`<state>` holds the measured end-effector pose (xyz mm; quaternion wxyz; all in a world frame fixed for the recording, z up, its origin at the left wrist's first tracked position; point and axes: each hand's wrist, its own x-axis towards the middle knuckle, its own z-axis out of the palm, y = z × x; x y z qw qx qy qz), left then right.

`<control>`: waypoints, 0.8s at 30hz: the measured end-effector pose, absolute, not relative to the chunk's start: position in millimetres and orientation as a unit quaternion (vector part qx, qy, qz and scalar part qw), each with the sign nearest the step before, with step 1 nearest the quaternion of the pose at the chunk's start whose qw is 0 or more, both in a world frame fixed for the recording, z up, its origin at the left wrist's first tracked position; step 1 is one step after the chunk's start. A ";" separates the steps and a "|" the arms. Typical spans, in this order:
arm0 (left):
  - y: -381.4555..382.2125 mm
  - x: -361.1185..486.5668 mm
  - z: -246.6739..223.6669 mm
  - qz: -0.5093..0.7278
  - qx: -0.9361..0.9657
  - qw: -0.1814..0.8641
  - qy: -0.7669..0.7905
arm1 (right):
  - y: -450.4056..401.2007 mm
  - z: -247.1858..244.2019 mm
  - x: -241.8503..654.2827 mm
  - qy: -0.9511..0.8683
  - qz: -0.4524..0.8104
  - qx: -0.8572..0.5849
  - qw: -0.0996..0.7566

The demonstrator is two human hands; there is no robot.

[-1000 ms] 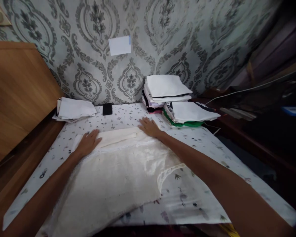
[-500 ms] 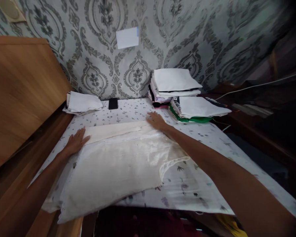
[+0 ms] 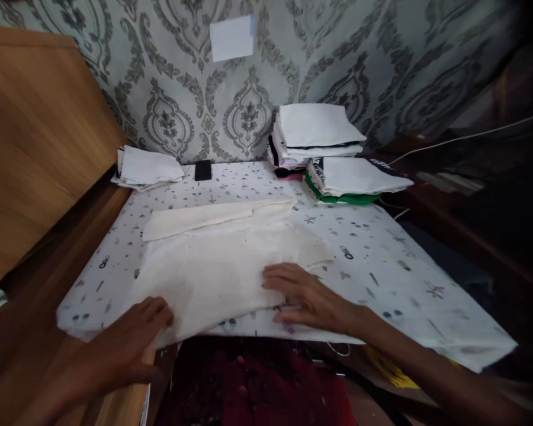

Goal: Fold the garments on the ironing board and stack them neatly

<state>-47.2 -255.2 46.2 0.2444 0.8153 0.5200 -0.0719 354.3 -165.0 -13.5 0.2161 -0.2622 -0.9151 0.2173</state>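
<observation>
A thin cream sleeveless top (image 3: pixel 222 266) lies spread on the patterned cloth, its far side turned over into a long flat strip. My left hand (image 3: pixel 133 337) is at the top's near left corner, fingers bent over the fabric and the thumb apart below; it is slightly blurred. Across the near right edge rests my right hand (image 3: pixel 306 299), fingers stretched over the fabric and thumb apart from them. Neither hand shows a closed grip.
Folded clothes stand in a tall stack (image 3: pixel 320 127) and a lower stack (image 3: pixel 359 177) at the back right. Folded white cloths (image 3: pixel 148 168) and a black phone-like object (image 3: pixel 203 170) lie at the back left. A wooden panel (image 3: pixel 39 142) borders the left side.
Both hands have come back from the top's far folded strip to its near edge. The near left part of the top has been drawn in, and the view has tilted down slightly.
</observation>
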 end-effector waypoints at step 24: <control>-144.4 -79.8 49.3 0.287 0.512 0.436 0.682 | -132.2 -0.2 350.1 -0.857 0.097 -0.489 0.131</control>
